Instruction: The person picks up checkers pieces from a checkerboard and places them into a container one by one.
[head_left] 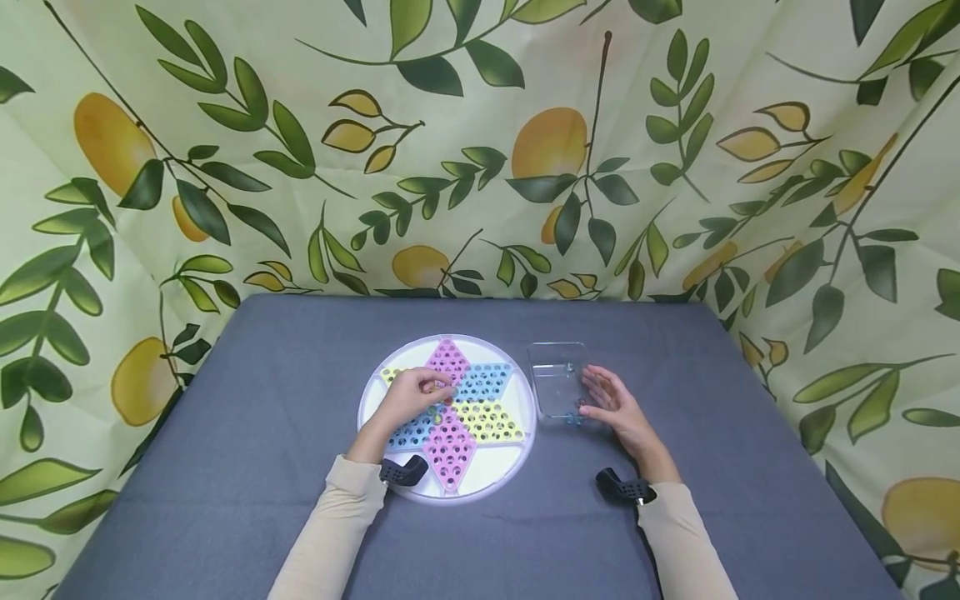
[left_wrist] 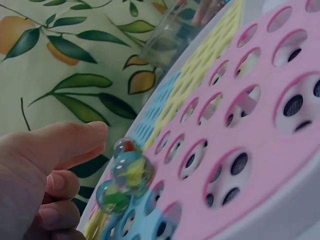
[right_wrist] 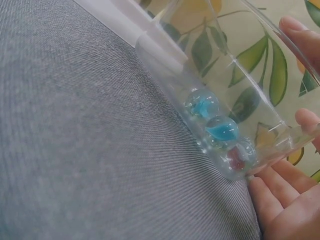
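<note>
Looking at a round white board (head_left: 491, 465) with a six-pointed star of pink, blue and yellow sections, punched all over with little holes, lying flat on a counter (head_left: 300, 367) covered in dark grey fabric. Got the left hand (head_left: 408, 395) right over the middle of that board, with fingers (left_wrist: 62, 183) bent inward and fairly relaxed, just beside a small cluster of marbles (left_wrist: 132, 173). Can count three of those in the left wrist view, with bits of red, yellow and green inside, sitting tight together by the pink and blue sections. Can't tell about a marble tucked between the fingers on that side, so not calling it a grip.

Also spotted a clear container (head_left: 557, 343) standing just beside the board's right edge. Got more marbles (right_wrist: 222, 129) inside, mostly huddled near one corner, a couple with blue swirls and one reddish. Got the right hand (head_left: 618, 408) at the container's right side, with fingers (right_wrist: 280, 183) spread apart and mostly straight, right at the wall rather than wrapped round it.

Wearing cream sleeves (head_left: 330, 510) and a black device (head_left: 405, 472) on each wrist, by the way. Seeing a pale backdrop (head_left: 465, 212) behind everything, printed with green leaves and orange-yellow fruit.
</note>
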